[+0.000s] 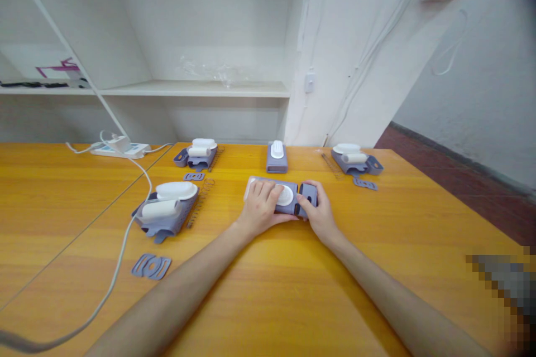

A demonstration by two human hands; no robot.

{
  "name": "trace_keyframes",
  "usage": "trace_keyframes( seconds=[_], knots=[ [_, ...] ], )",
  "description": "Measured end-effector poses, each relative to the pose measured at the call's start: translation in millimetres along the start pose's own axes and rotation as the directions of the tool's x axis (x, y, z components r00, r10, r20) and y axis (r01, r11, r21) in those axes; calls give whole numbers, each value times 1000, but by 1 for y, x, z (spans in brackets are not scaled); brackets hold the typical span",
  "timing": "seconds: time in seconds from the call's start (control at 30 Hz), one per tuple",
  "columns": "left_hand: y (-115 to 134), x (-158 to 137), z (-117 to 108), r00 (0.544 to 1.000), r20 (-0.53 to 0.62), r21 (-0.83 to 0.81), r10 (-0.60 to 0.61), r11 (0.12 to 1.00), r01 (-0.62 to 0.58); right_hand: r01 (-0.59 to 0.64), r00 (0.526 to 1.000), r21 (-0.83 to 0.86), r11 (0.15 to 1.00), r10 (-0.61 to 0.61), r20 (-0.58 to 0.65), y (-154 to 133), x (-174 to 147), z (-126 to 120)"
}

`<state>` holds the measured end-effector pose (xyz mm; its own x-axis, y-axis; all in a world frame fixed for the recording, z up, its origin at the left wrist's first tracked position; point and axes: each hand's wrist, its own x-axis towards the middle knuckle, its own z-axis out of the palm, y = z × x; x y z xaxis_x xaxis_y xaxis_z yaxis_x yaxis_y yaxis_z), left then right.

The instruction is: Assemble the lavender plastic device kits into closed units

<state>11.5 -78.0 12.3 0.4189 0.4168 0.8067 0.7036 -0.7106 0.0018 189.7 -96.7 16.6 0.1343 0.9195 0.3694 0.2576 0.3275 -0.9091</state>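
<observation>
Two bare arms (176, 295) reach in over the worktop (272, 301). The left hand (259, 206) is curled tight over a purple box (290, 182), fingers on its white top (286, 196). The right hand (320, 209) pinches a small purple end piece (309, 192) just beside the box's end. The box is near the middle of the worktop. I think it's best to keep the box still, hold the end piece straight with it, and be gentle so nothing bends. The worktop is shiny yellow-brown wood. A pale cable (125, 237) crosses the left side, near a purple and white set (176, 191) and a curly spring (199, 203). Behind is a white shelf (247, 89) with crinkly clear plastic (224, 73). Off to the right I see red floor (419, 164).
</observation>
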Motion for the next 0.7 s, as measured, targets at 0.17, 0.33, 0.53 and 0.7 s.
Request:
trace_keyframes(
  seconds=[0.17,0.33,0.53,0.7],
  knots=[
    [1,2,-2,1000,7,27,1,1000,-1,45,999,-98,994,-46,-8,0,-1,1],
    [2,3,-5,1000,-5,33,20,999,-19,16,1000,-59,998,-14,25,1,1,-2],
    [1,0,-4,999,-51,-11,7,1000,-8,-102,991,41,994,97,95,-1,1,-5],
    [1,0,-3,999,-41,-22,10,1000,-11,-93,992,41,995,89,86,-1,0,-4]
  ],
)
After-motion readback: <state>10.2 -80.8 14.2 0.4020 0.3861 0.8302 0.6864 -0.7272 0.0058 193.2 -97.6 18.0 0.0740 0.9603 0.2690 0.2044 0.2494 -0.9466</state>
